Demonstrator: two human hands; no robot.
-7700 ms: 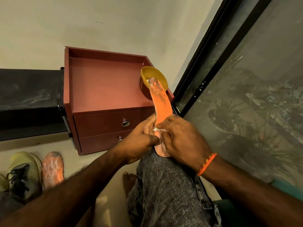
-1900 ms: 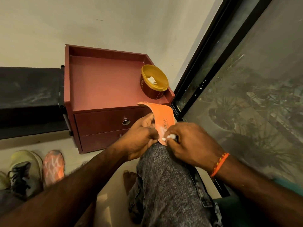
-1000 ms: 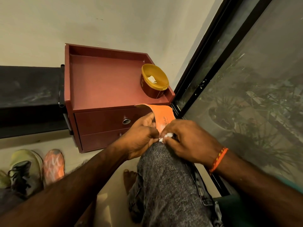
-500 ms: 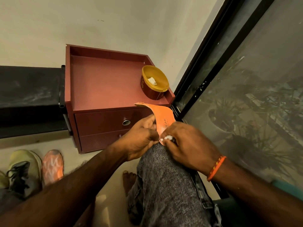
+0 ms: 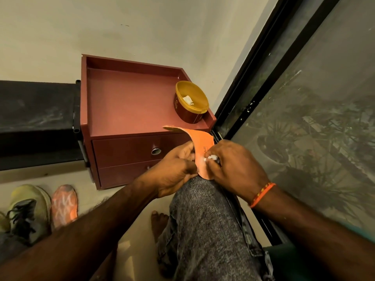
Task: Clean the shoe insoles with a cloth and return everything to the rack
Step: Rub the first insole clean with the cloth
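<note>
An orange insole (image 5: 199, 141) stands bent over my raised knee, its far end curled toward the cabinet. My left hand (image 5: 176, 169) grips its left edge. My right hand (image 5: 233, 165) pinches a small white cloth (image 5: 210, 157) and presses it against the insole's lower part. A second orange patterned insole (image 5: 64, 203) lies on the floor at the left, beside a yellow-green shoe (image 5: 28, 209) with black laces.
A dark red two-drawer cabinet (image 5: 129, 147) stands against the wall ahead. On its top at the right sits a yellow tub (image 5: 190, 102) with a white scrap inside. A black shelf (image 5: 36, 118) runs left. A dark-framed window (image 5: 304, 118) fills the right.
The insole was straight up against the tub earlier; it is now bent over toward the cabinet. My right hand has kept rubbing the cloth in small strokes near the heel.
</note>
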